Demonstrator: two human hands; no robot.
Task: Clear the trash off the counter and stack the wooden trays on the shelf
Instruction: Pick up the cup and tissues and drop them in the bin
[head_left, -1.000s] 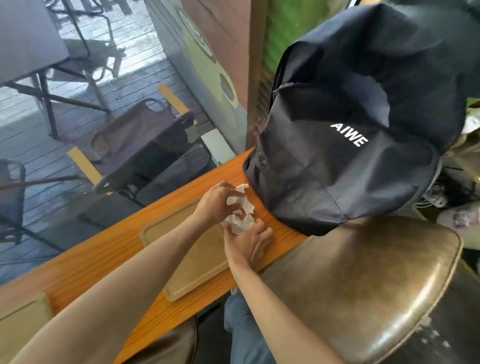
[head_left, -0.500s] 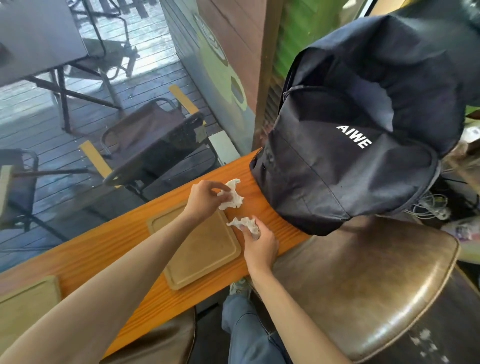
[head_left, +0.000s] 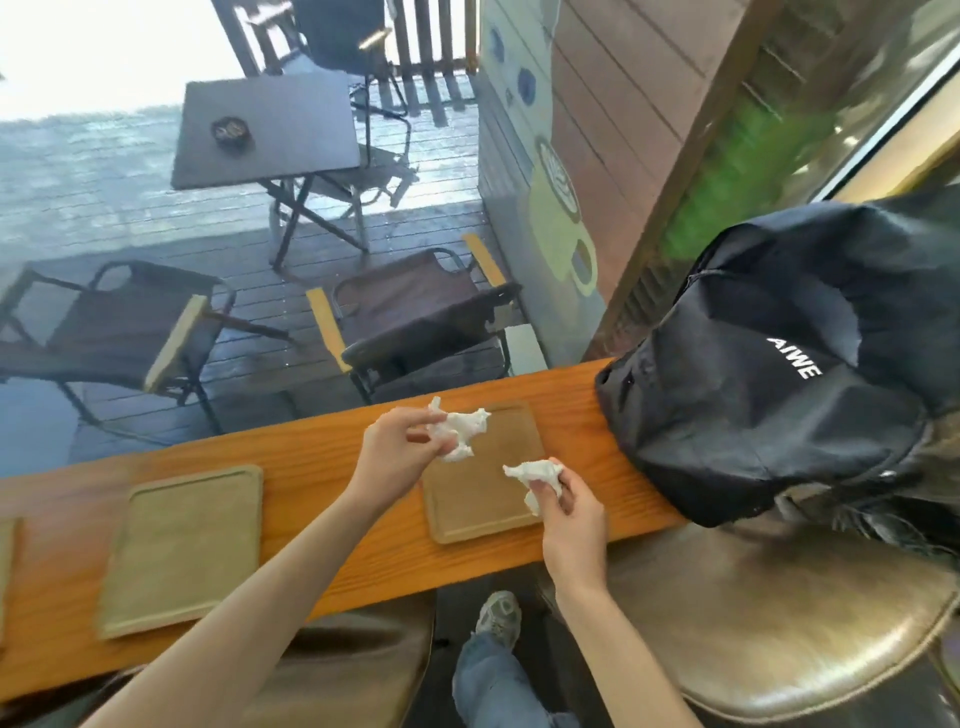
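My left hand (head_left: 397, 449) pinches a crumpled white tissue (head_left: 460, 428) above the far left part of a wooden tray (head_left: 483, 512). My right hand (head_left: 569, 512) grips a second crumpled tissue (head_left: 535, 475) over the same tray's right side. That tray lies flat on the orange wooden counter (head_left: 322, 467). A second wooden tray (head_left: 184, 545) lies further left on the counter. The edge of a third tray (head_left: 6, 561) shows at the frame's left border.
A black backpack (head_left: 769, 374) stands on the counter's right end. A brown leather stool (head_left: 779, 618) sits below right, another stool (head_left: 343, 670) below the counter. Behind the glass are folding chairs and a dark table.
The two hands have pulled apart, each now holding its own tissue lifted above the tray. The view has swung left, bringing the other trays into sight.
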